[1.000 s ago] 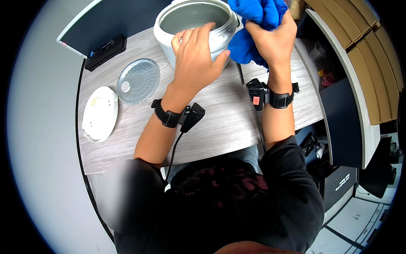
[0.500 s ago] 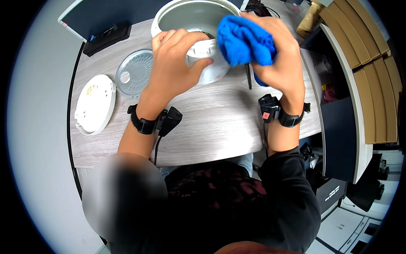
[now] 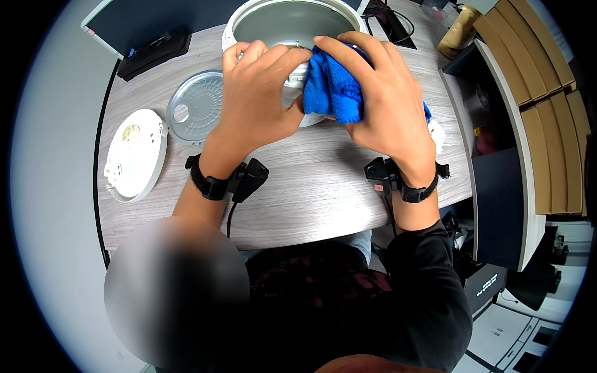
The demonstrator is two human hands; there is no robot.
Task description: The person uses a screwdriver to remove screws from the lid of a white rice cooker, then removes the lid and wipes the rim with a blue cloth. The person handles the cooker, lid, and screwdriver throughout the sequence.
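A white rice cooker body (image 3: 292, 26) with a grey inside stands at the far middle of the table. My left hand (image 3: 256, 102) grips its near rim, thumb outside and fingers over the top. In my right hand (image 3: 393, 102) is a bunched blue cloth (image 3: 333, 87), pressed against the white fitting on the near side, beside my left thumb. The cloth and my fingers hide much of that fitting. Left of the cooker lie a round grey metal inner lid (image 3: 202, 105) and a white plastic lid part (image 3: 137, 155).
A dark monitor (image 3: 168, 18) and a black box-like device (image 3: 153, 56) are at the back left. Cables (image 3: 398, 22) run behind the cooker. At the right stand an open shelf (image 3: 519, 155) and cardboard boxes (image 3: 556, 149). Something white (image 3: 437, 135) lies beside my right wrist.
My right hand has moved left and nearer, bringing the blue cloth from above the cooker's right side onto the fitting by my left thumb. The left hand stays almost in place.
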